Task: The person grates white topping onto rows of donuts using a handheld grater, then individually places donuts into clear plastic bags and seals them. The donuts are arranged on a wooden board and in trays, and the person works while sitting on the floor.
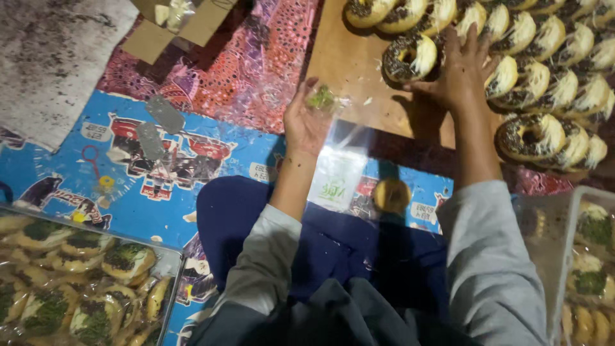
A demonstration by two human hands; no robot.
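My left hand [306,120] holds up a clear plastic bag [341,168] by its mouth; the bag hangs down over my lap. My right hand [459,72] reaches forward onto a wooden board [351,70], fingers spread over a ring doughnut [410,57] topped with chocolate sprinkles and white shavings. Several rows of the same doughnuts [544,57] stand on edge across the board to the right. A small round yellow object [391,195] shows below the bag.
A tray of wrapped doughnuts with green and dark topping [70,282] lies at lower left. A clear container with more wrapped doughnuts [589,256] stands at lower right. A blue printed mat [128,166], patterned red cloth [243,64] and cardboard box [179,22] cover the floor.
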